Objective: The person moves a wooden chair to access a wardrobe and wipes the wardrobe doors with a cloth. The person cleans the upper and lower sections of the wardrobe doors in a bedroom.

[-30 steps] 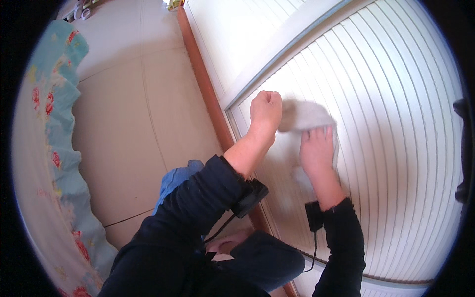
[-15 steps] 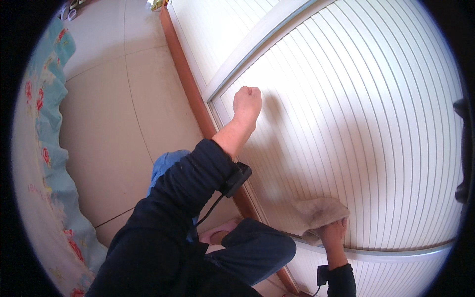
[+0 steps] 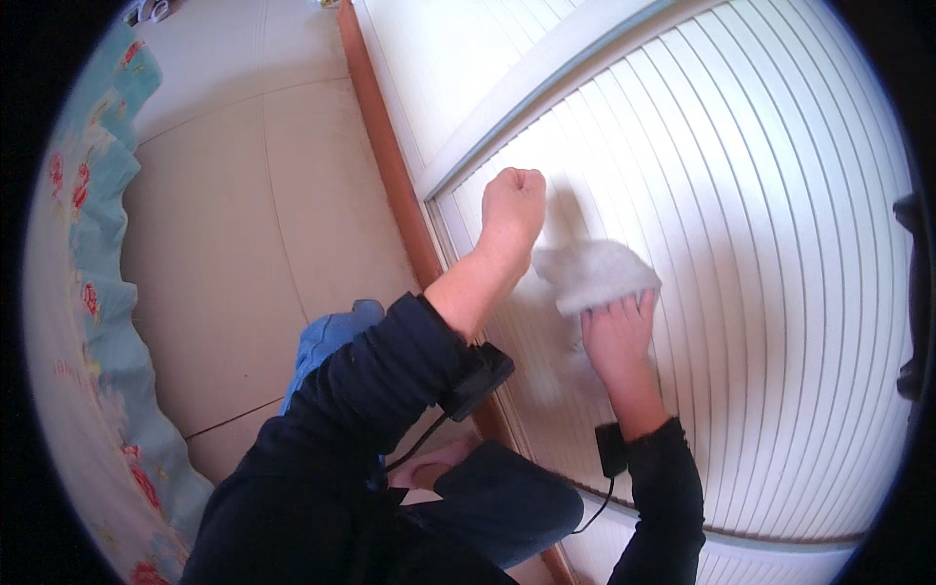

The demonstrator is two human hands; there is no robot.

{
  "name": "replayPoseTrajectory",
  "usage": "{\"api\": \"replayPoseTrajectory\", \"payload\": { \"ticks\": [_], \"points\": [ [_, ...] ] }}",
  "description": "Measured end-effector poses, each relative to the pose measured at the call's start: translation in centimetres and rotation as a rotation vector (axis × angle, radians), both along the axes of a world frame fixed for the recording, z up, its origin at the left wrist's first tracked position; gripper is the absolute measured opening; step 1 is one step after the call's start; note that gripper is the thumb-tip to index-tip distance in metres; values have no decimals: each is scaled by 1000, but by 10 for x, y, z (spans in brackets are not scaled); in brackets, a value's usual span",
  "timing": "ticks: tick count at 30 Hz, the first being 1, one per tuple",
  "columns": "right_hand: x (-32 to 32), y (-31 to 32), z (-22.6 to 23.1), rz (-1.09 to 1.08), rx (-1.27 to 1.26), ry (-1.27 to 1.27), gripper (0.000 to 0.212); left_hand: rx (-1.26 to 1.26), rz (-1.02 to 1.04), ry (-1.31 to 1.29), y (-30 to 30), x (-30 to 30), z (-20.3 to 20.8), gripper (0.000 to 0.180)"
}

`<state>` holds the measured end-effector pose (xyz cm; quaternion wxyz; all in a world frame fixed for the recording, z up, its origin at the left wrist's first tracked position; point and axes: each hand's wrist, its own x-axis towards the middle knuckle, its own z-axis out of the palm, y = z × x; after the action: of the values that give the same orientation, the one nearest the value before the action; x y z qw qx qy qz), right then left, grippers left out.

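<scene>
A white ribbed sliding door panel (image 3: 760,244) fills the right side of my view. Against it my right hand (image 3: 621,336) presses a grey-beige cloth (image 3: 600,273), fingers laid over its near edge. The cloth is bunched and slightly smeared by motion. To the left, my left hand (image 3: 514,205) is closed in a fist in front of the panel, close to the metal frame strip (image 3: 556,73). Nothing shows in that fist. Whether it touches the panel I cannot tell.
A reddish-brown base strip (image 3: 380,136) runs along the door's foot. Left of it lies the pale tiled floor (image 3: 214,224). A blue floral ruffled fabric (image 3: 112,283) hangs at the far left. My bent knee (image 3: 531,502) is close to the door.
My right hand has slid the cloth from the lower metal strip up the panel, toward my left fist. The view has shifted slightly; the left fist stays closed.
</scene>
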<state>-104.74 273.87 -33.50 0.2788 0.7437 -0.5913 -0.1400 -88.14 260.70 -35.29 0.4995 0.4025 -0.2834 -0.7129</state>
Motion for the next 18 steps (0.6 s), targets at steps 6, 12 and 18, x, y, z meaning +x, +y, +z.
{"api": "replayPoseTrajectory", "payload": {
  "ticks": [6,12,18],
  "points": [
    [37,-104,-4,-123,84,174,32,39,-2,16,-12,7,2,19],
    [48,-106,5,-174,159,163,37,69,-42,39,-8,2,5,19],
    [10,12,26,-142,246,77,32,49,-82,-36,-2,0,1,19]
  ]
}}
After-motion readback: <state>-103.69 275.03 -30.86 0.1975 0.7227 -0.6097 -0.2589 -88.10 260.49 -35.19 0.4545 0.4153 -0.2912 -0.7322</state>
